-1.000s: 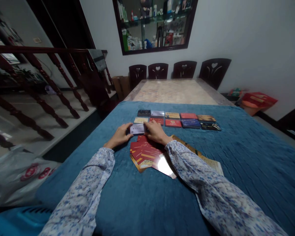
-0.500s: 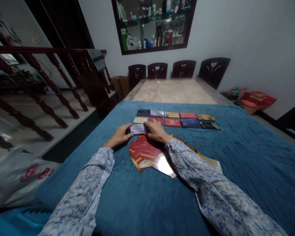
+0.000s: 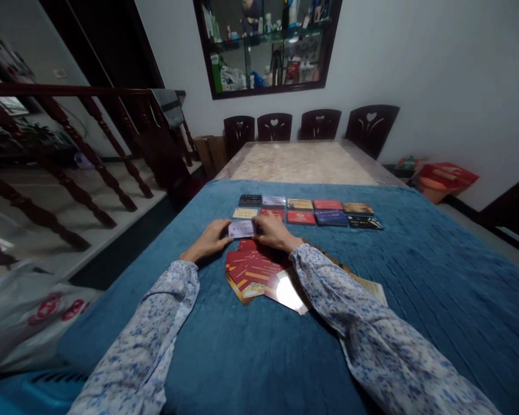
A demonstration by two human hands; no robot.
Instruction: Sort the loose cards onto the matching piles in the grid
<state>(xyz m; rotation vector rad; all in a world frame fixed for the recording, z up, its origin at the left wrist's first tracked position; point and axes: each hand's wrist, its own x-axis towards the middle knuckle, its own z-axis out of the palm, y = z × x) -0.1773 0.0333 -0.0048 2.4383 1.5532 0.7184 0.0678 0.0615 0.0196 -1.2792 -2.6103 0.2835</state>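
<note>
Between my two hands is a pale lilac card stack [image 3: 241, 229], low over the blue cloth. My left hand [image 3: 211, 239] grips its left end between thumb and fingers. At its right end, my right hand [image 3: 274, 231] has its fingers closed on the edge. Just behind lie a cream card stack [image 3: 244, 213] and a red card stack [image 3: 271, 214], the latter partly covered by my right fingers. Nearer to me, several loose red cards [image 3: 255, 265] lie fanned and overlapping, some tucked under my right wrist and sleeve.
Two rows of card stacks run across the cloth [image 3: 225, 346], including a blue card stack [image 3: 331, 217] and a black card stack [image 3: 365, 222]. Chairs [image 3: 321, 124] line the table's far end. A white plastic bag [image 3: 21, 323] is at the left.
Both hands keep hold of the lilac card stack, hardly moving. The whole view has shifted slightly.
</note>
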